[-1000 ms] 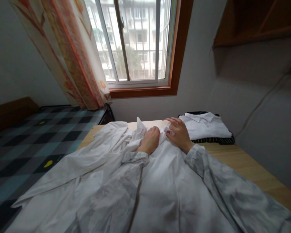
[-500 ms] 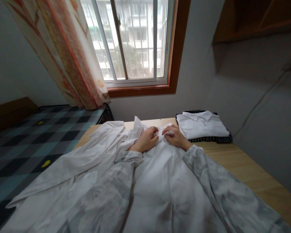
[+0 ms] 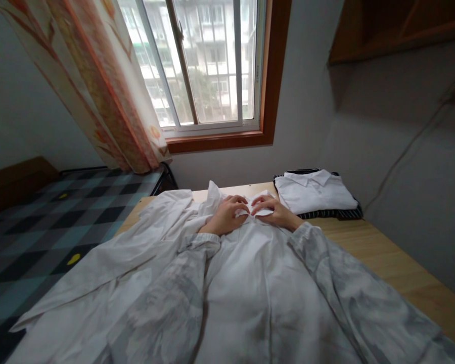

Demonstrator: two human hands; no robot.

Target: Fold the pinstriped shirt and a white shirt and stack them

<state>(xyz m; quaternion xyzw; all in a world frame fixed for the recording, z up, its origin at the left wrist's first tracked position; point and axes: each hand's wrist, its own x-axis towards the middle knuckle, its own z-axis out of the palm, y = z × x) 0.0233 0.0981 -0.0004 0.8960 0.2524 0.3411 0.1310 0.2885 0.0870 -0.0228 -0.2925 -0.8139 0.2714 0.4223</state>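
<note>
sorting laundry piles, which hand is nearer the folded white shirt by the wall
Right. The right hand lies just beside the folded white shirt; the left hand is farther away, beyond the right.

Both hands, left hand (image 3: 224,216) and right hand (image 3: 275,211), now closer together on collar (image 3: 258,212).

we note the shirt (image 3: 250,283) spread on the table (image 3: 398,265), one side hanging over its left edge. at the shirt's far end, left hand (image 3: 225,217) and right hand (image 3: 275,212) lie side by side on the collar. a folded stack (image 3: 316,194) sits right of the hands. bed (image 3: 53,217) left of table; window (image 3: 205,65) behind.
</note>
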